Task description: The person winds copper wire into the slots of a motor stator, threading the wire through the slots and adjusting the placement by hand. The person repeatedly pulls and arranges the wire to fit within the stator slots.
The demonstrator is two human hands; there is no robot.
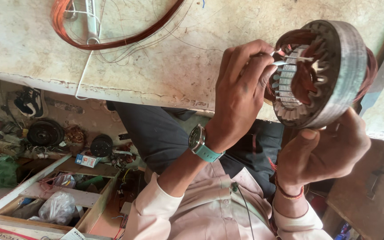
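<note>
Above the pale sleeves point(192, 213), the stator point(347, 66) is clasped from below by the right hand point(325, 153) while a white strip point(305, 58) is pinched by the left hand point(241, 95) at a slot point(290, 62) — slot lining, apparently, with careful seating called for next.

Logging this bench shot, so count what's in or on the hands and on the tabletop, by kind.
Motor stator, held in the right hand: 1
Wristwatch, on the left hand: 1
Copper wire coil on the tabletop: 1
Total: 3
</note>
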